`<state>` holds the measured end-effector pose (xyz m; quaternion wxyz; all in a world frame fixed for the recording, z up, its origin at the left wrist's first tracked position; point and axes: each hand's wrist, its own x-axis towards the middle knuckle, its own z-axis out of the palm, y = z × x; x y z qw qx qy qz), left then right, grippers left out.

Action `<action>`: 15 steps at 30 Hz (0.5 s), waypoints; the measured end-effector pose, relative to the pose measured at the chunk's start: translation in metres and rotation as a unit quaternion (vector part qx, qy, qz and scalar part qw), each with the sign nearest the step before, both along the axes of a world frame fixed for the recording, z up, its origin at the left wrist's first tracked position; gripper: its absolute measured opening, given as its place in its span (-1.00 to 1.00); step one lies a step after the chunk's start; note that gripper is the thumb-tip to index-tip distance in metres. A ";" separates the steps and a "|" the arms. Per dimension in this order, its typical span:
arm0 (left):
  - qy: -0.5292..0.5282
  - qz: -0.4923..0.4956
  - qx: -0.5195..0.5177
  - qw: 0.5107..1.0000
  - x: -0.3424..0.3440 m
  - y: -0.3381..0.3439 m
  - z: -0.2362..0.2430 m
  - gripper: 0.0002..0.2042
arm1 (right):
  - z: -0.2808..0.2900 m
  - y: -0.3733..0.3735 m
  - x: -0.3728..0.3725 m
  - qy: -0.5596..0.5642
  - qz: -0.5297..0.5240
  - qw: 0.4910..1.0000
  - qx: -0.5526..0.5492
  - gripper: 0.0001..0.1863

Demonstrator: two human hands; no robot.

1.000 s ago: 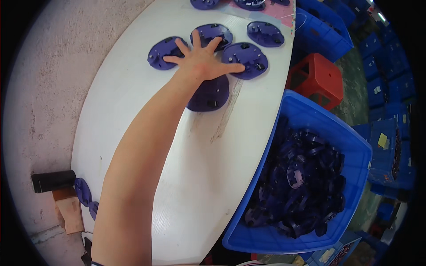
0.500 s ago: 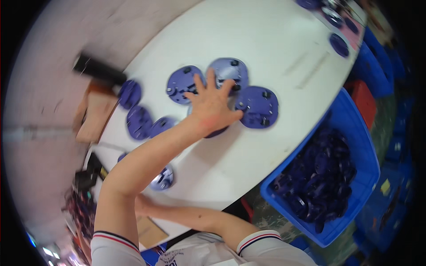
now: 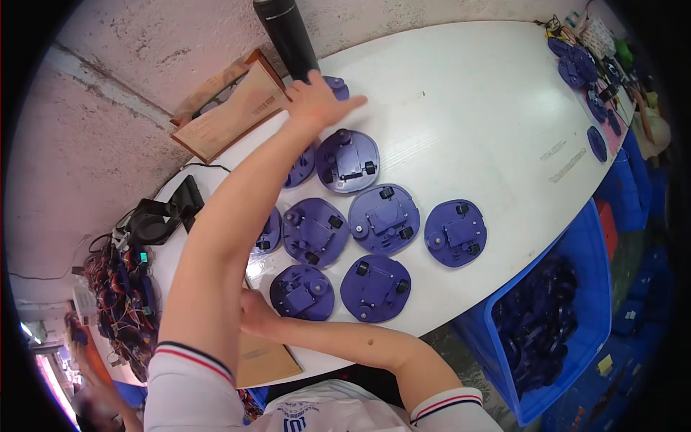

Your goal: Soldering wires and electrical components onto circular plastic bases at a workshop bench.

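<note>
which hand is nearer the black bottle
Left. The left hand is just below the black bottle in the picture; the right hand is far from it, partly hidden by the left arm.

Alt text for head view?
A person's spread left hand is by a purple disc and a black bottle; more discs lie on a white table. The right hand is partly hidden behind the left forearm. A blue bin stands at right.

Left fingers [image 3: 347, 108] spread, right arm [image 3: 345, 338] bent
</note>
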<state>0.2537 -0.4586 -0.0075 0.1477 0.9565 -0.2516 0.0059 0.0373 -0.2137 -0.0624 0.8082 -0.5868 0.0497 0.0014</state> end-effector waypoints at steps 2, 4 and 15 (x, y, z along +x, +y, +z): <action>0.017 0.053 0.027 0.998 0.007 -0.008 -0.014 -0.11 | -0.004 -0.001 -0.001 -0.011 -0.033 0.999 -0.016 -0.76; 0.022 0.040 0.063 0.997 0.002 -0.007 -0.017 -0.11 | -0.002 -0.004 -0.002 -0.001 -0.027 0.999 -0.020 -0.77; 0.177 -0.228 0.185 0.939 -0.073 0.072 0.084 -0.14 | 0.011 -0.019 -0.007 -0.001 0.019 1.000 0.005 -0.83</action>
